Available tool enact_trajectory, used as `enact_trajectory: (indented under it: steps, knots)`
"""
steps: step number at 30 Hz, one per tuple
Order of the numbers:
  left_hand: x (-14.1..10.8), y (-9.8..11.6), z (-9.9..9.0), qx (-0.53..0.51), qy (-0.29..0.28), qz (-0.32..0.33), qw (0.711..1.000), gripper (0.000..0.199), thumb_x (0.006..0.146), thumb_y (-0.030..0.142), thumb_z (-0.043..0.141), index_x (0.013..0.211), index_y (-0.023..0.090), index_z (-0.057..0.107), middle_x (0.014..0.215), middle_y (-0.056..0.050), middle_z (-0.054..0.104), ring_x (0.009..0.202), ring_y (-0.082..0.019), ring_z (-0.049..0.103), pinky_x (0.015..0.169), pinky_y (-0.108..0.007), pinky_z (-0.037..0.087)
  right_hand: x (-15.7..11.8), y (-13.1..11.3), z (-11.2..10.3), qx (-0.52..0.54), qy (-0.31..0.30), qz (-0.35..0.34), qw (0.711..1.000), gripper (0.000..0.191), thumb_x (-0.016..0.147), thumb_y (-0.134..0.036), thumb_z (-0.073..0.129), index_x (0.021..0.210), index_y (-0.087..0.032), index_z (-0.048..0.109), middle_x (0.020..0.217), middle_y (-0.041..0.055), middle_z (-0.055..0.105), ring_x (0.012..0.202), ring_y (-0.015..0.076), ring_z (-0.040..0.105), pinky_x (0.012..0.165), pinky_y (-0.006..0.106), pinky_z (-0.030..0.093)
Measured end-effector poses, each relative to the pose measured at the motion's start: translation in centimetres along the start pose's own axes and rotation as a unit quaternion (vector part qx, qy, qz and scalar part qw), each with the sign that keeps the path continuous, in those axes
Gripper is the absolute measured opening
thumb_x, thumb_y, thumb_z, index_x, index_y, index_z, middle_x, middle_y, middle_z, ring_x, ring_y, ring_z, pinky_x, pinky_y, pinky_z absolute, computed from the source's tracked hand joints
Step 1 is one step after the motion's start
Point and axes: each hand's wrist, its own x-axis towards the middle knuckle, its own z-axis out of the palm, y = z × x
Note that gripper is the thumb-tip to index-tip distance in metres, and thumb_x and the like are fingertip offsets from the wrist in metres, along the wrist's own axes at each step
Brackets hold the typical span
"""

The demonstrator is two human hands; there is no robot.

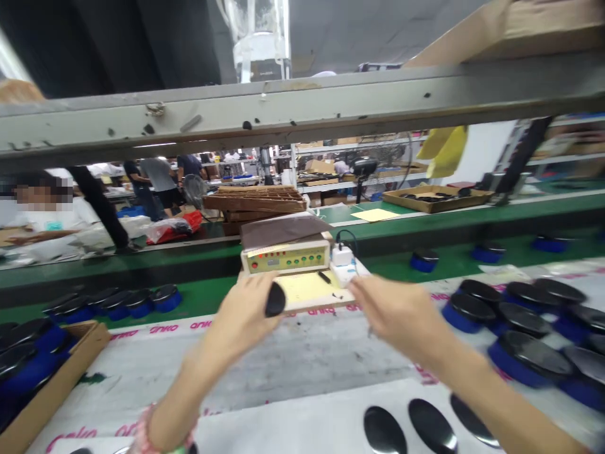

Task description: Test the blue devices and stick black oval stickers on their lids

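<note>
My left hand (241, 318) grips a glossy black oval piece (275, 299) between its fingers, just in front of a pale yellow pad (312, 287). A small black item (324, 277) lies on that pad. Behind it stands a beige electronic tester (285, 256) with green buttons and a white power adapter (343, 256) beside it. My right hand (397, 312) is motion-blurred, reaching toward the pad's right side, with nothing visible in it. Several blue-based black ovals (529, 356) stand on the white bench at right, and several loose black ovals (432, 425) lie near me.
A grey metal shelf bar (283, 107) crosses above the work area. A green conveyor belt (198, 271) carries more blue-based pieces (127, 302). A cardboard tray (61, 378) of them sits at left. Beyond, a co-worker (47, 217) sits near stacked wooden crates (255, 202).
</note>
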Motion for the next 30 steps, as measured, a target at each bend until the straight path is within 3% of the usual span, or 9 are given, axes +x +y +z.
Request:
enact_trajectory:
  steps: [3,5,10,16,19,23,25,27,30]
  knots:
    - [-0.2,-3.4,1.8,-0.048,-0.122,-0.041,0.990,0.056,0.066,0.021,0.059,0.122,0.021,0.051,0.114,-0.012,0.063,0.098,-0.032,0.064,0.079,-0.042,0.051,1.3,6.5,-2.9,-0.097,-0.126,0.295,0.942,0.046,0.097,-0.043,0.016,0.094,-0.019,0.055,0.076,0.0090,0.064,0.068,0.0226,0.061,0.057,0.028,0.036]
    - [-0.5,-5.1,3.1,-0.057,-0.144,-0.031,0.987,0.055,0.064,0.019,0.056,0.119,0.019,0.054,0.109,-0.011,0.066,0.095,-0.032,0.065,0.077,-0.040,0.052,0.7,10.9,-3.8,-0.119,-0.174,0.344,0.915,0.045,0.095,-0.044,0.021,0.094,-0.015,0.055,0.083,0.0144,0.065,0.074,0.0263,0.061,0.059,0.031,0.038]
    - [-1.0,-5.9,4.3,-0.043,-0.135,-0.060,0.988,0.065,0.060,0.016,0.058,0.124,0.016,0.052,0.109,-0.013,0.065,0.095,-0.034,0.065,0.074,-0.042,0.052,-4.8,15.9,-1.0,-0.096,-0.312,0.332,0.885,0.026,0.069,-0.036,0.069,0.078,-0.015,0.056,0.081,0.0074,0.063,0.078,0.0233,0.059,0.070,0.035,0.042]
    - [0.4,0.1,1.5,-0.216,-0.039,-0.040,0.975,0.040,0.080,0.039,0.055,0.117,0.024,0.055,0.124,-0.010,0.057,0.109,-0.030,0.056,0.091,-0.047,0.046,-6.0,13.5,-1.1,-0.041,-0.307,0.244,0.919,0.027,0.065,-0.022,0.068,0.088,-0.018,0.056,0.087,0.0084,0.062,0.095,0.0319,0.054,0.078,0.041,0.041]
    - [0.5,4.2,1.5,-0.460,-0.065,-0.087,0.881,0.044,0.088,0.053,0.042,0.116,0.022,0.055,0.122,-0.010,0.056,0.102,-0.023,0.060,0.085,-0.039,0.051,-3.5,8.4,-3.5,0.061,-0.273,0.150,0.948,0.050,0.081,-0.034,0.060,0.126,-0.025,0.040,0.102,0.0058,0.059,0.099,0.0248,0.054,0.081,0.035,0.045]
    - [-0.1,7.0,1.9,-0.750,-0.181,-0.148,0.619,0.061,0.089,0.063,0.028,0.119,0.017,0.054,0.110,-0.013,0.063,0.085,-0.019,0.065,0.067,-0.030,0.055,-1.0,0.1,-5.6,0.311,-0.234,-0.067,0.919,0.067,0.079,-0.030,0.068,0.134,-0.032,0.031,0.117,0.0036,0.056,0.099,0.0191,0.057,0.079,0.028,0.050]
    - [-0.2,7.0,1.2,-0.810,-0.243,-0.169,0.506,0.064,0.090,0.063,0.027,0.112,0.013,0.059,0.097,-0.013,0.067,0.068,-0.016,0.065,0.056,-0.025,0.054,-0.5,-2.6,-6.0,0.306,-0.175,-0.071,0.933,0.061,0.076,-0.032,0.072,0.127,-0.030,0.039,0.108,0.0014,0.060,0.089,0.0177,0.060,0.070,0.025,0.051]
    - [-0.1,6.5,0.0,-0.846,-0.229,-0.165,0.453,0.062,0.090,0.060,0.030,0.107,0.010,0.062,0.089,-0.013,0.068,0.064,-0.015,0.065,0.055,-0.024,0.053,-0.6,-3.8,-6.0,0.276,-0.094,-0.034,0.956,0.032,0.082,-0.036,0.064,0.108,-0.027,0.048,0.084,-0.0010,0.062,0.066,0.0155,0.059,0.053,0.024,0.048]
    - [0.0,6.1,-1.6,-0.870,-0.150,-0.157,0.442,0.056,0.089,0.058,0.039,0.109,0.010,0.062,0.089,-0.012,0.068,0.074,-0.016,0.066,0.069,-0.025,0.053,-1.1,-4.0,-5.9,0.268,-0.007,-0.038,0.963,0.011,0.094,-0.032,0.039,0.090,-0.027,0.048,0.069,-0.0009,0.061,0.056,0.0160,0.057,0.046,0.026,0.044]
